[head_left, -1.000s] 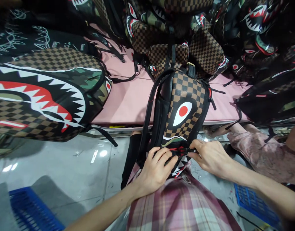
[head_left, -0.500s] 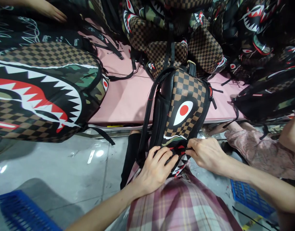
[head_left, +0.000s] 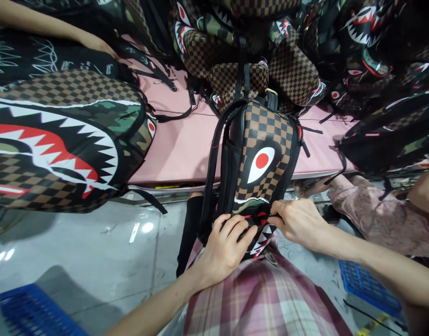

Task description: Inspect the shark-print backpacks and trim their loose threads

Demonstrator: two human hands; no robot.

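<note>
A small backpack [head_left: 266,135] with brown-and-black checks, a red-and-white eye and a toothed shark mouth leans upright against the table edge, its lower end at my lap. My left hand [head_left: 228,245] grips its lower front beside the mouth, fingers bent over it and slightly apart. At the right side of the red mouth band, my right hand [head_left: 294,221] is closed in a pinch. What sits between its fingertips is too small and hidden to make out. Black shoulder straps [head_left: 214,158] hang along the bag's left side.
A large shark-print backpack [head_left: 60,144] overhangs the pink table [head_left: 179,154] at left. More checked bags [head_left: 294,74] are heaped at the back. Another person's hand [head_left: 98,44] is at upper left. Blue baskets [head_left: 35,310] [head_left: 370,287] stand on the floor. A person sits at right.
The backpack's top has tilted slightly left in view. My hands stay at the mouth band, the right one a touch further left. The other person's hand has moved right and down.
</note>
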